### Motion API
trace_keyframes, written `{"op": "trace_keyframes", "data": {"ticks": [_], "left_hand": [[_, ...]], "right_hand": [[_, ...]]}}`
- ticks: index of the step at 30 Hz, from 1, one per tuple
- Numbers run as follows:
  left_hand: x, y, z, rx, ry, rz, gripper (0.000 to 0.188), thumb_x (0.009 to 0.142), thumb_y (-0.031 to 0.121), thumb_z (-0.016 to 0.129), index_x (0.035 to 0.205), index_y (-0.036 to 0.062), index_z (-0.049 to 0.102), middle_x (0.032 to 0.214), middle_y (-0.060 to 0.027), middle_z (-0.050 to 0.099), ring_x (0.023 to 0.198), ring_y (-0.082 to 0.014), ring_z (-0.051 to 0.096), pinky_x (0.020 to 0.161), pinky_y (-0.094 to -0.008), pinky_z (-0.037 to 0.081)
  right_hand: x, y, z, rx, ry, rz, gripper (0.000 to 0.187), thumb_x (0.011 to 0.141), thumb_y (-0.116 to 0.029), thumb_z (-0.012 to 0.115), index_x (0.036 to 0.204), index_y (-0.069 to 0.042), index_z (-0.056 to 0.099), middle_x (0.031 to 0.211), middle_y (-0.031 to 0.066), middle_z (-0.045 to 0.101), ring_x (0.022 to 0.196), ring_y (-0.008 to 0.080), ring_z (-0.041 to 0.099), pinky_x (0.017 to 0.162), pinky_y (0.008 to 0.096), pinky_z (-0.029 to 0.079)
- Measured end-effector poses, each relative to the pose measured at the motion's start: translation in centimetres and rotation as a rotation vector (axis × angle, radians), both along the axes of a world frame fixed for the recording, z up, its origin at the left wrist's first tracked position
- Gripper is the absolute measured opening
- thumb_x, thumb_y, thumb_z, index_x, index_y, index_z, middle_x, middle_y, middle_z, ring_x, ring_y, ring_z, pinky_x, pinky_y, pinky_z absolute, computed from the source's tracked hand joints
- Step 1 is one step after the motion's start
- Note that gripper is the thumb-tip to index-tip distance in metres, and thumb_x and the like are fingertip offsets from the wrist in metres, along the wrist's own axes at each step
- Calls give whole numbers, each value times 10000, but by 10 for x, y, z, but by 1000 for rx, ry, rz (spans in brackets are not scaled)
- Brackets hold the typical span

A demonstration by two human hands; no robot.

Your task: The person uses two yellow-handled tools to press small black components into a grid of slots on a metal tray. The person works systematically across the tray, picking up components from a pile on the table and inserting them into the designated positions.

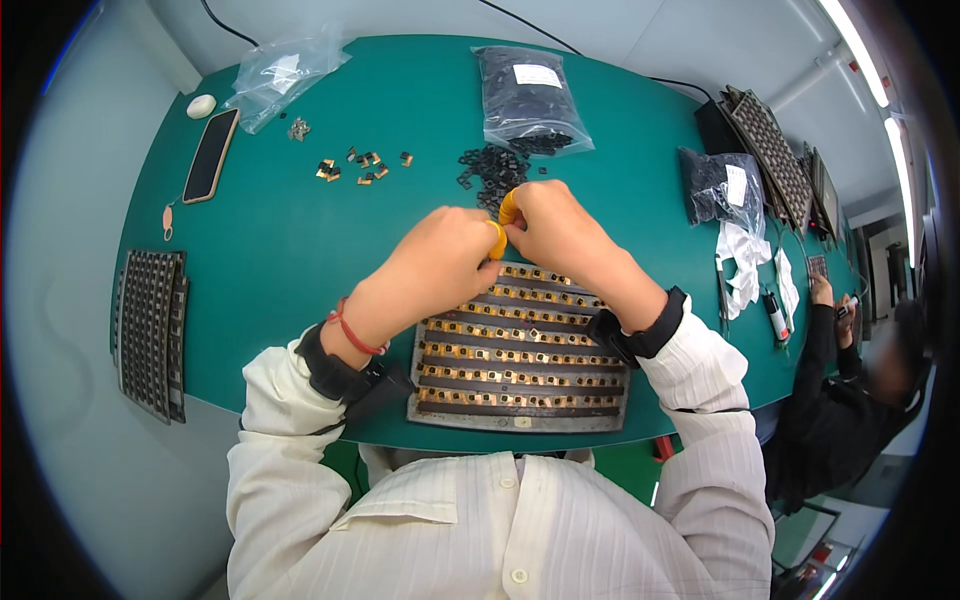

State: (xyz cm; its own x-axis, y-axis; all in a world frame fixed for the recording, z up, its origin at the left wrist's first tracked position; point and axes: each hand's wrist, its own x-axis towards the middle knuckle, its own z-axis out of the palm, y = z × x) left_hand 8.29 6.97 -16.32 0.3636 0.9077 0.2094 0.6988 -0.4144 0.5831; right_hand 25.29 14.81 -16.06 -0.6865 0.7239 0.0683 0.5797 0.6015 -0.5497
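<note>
Has a grey rectangular metal tray [465, 420] of gold-and-black pieces just below left hand [445, 250] and right hand [552, 228], partly covered by a black wrist band [668, 328]. Closes both at yellow-covered fingertips, close together; cannot tell around what. Beyond them, has heaped black plastic parts [490, 168], then a clear plastic bag [530, 95] of more. Farther left, past left hand, has a dark-screened phone [211, 155]. Works at a smooth green table [280, 240] before a pale wall [420, 18].
</note>
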Motion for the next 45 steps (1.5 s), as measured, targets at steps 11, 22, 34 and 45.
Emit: {"op": "trace_keyframes", "data": {"ticks": [11, 22, 34, 45], "left_hand": [[12, -14, -5, 93, 330, -40, 243, 865, 212, 689, 733, 9, 690, 721, -141, 641, 687, -333, 625, 685, -427, 506], [21, -23, 9, -92, 380, 15, 379, 913, 310, 640, 701, -1, 687, 639, -196, 641, 611, -377, 655, 587, -437, 534], [-3, -4, 27, -176, 49, 56, 270, 854, 212, 709, 811, -55, 709, 692, -212, 661, 614, -364, 657, 608, -413, 542], [-5, 34, -16, -7, 4, 322, 238, 785, 125, 780, 924, -52, 704, 786, -136, 701, 729, -266, 687, 688, -355, 553]], "right_hand": [[82, -45, 30, -8, -79, -143, 122, 778, -19, 723, 864, 61, 694, 802, 178, 652, 711, 307, 653, 662, 383, 529], [88, -59, -1, 82, -75, -240, 129, 806, -75, 734, 835, 47, 704, 734, 151, 648, 657, 281, 669, 600, 375, 521], [47, -73, 24, 126, -526, -88, 51, 712, -74, 672, 700, -24, 673, 723, 206, 681, 692, 353, 704, 630, 441, 567], [47, -44, 39, 5, -502, -17, 181, 786, -93, 635, 702, 65, 661, 715, 278, 638, 691, 433, 651, 646, 474, 537]]}}
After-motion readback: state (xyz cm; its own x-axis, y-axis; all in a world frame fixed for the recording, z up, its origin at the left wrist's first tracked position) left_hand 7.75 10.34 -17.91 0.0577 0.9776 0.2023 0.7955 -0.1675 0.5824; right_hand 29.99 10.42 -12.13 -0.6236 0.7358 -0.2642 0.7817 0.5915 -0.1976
